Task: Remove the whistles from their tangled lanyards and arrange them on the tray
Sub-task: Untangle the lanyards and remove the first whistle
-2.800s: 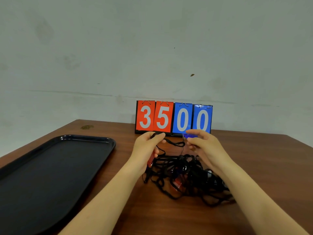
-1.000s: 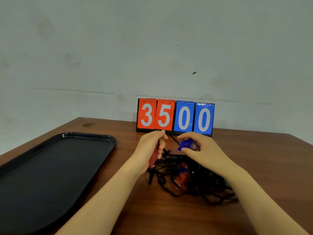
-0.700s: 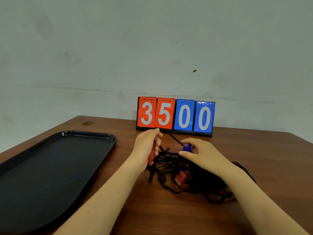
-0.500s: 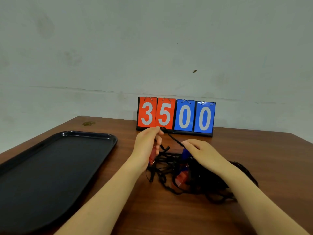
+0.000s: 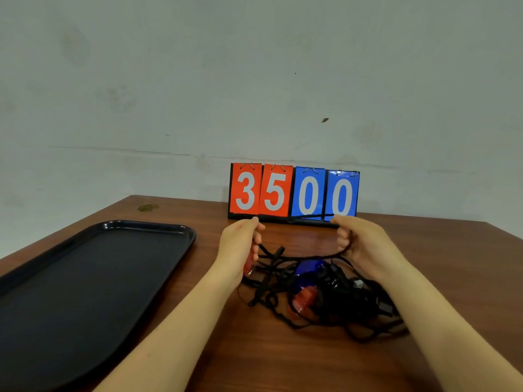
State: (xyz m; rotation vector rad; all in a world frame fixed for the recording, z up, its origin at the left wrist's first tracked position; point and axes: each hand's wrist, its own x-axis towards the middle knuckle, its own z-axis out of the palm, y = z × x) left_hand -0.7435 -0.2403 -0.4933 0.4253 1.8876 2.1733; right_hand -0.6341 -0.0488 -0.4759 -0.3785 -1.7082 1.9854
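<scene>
A tangle of black lanyards (image 5: 334, 304) lies on the brown table in front of me. A blue whistle (image 5: 307, 271) and a red whistle (image 5: 304, 301) sit inside the tangle. My left hand (image 5: 240, 244) pinches a black cord and also holds a red whistle (image 5: 249, 265) against its palm. My right hand (image 5: 359, 241) grips the same cord, which stretches taut between the two hands in front of the scoreboard. The black tray (image 5: 85, 278) lies to the left with nothing on it.
A flip scoreboard (image 5: 294, 193) reading 3500 stands at the back of the table (image 5: 283, 357) against the wall. The table's far edge and right corner lie close behind it.
My right hand let go of the blue whistle, which dropped into the tangle, and took hold of a cord. Both hands moved apart, pulling the cord taut.
</scene>
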